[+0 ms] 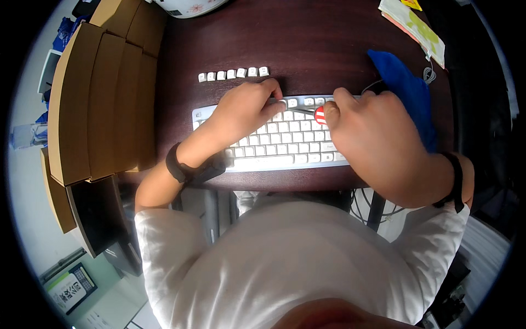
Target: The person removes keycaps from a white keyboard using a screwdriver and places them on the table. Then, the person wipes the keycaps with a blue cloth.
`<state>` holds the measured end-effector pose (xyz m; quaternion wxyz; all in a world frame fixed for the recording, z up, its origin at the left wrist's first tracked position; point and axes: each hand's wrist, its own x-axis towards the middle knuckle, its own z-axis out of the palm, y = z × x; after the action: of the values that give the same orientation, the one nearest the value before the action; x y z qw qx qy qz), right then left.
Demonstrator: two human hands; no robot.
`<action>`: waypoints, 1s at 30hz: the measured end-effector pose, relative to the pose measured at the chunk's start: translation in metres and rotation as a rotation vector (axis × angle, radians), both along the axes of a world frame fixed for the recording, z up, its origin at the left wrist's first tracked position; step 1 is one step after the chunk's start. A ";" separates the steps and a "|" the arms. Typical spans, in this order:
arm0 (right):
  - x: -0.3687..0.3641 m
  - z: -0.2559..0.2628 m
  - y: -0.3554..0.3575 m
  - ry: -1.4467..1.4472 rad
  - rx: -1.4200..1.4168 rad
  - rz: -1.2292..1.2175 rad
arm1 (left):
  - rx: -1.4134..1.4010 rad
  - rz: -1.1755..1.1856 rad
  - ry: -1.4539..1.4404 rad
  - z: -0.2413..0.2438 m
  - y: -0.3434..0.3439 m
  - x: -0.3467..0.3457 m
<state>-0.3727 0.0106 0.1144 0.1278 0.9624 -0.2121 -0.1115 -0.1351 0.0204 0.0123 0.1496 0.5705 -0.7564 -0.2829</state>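
Note:
A white keyboard (267, 140) lies on the dark wood table in front of me. My right hand (365, 119) is closed around the red-and-white handle of a screwdriver (302, 111). Its thin metal shaft points left across the upper rows, its tip close to my left fingertips. At the top row, the thumb and index finger of my left hand (246, 107) pinch a white keycap, which they largely hide. A bare key position (198, 115) shows at the keyboard's upper left corner. Behind the keyboard, several loose white keycaps (231, 74) stand in a row.
Stacked cardboard boxes (102, 103) line the left side. A blue cloth (404, 90) lies right of the keyboard, near a coiled cable (429, 75) and a patterned cloth item (415, 28). A white appliance with a floral print (189, 6) stands at the back.

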 end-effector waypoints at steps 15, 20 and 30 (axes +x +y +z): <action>-0.016 -0.021 -0.016 -0.014 0.111 -0.065 | -0.105 -0.057 -0.065 -0.003 0.005 0.001; -0.045 -0.054 -0.005 -0.299 0.199 -0.195 | -0.107 -0.079 -0.065 -0.002 0.002 -0.002; -0.063 -0.084 -0.002 -0.541 0.369 -0.276 | -0.115 -0.073 -0.074 0.001 0.003 -0.004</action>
<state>-0.4355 0.0083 0.0307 -0.1251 0.9263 -0.3427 0.0947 -0.1391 0.0234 0.0128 0.1438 0.5432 -0.7966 -0.2231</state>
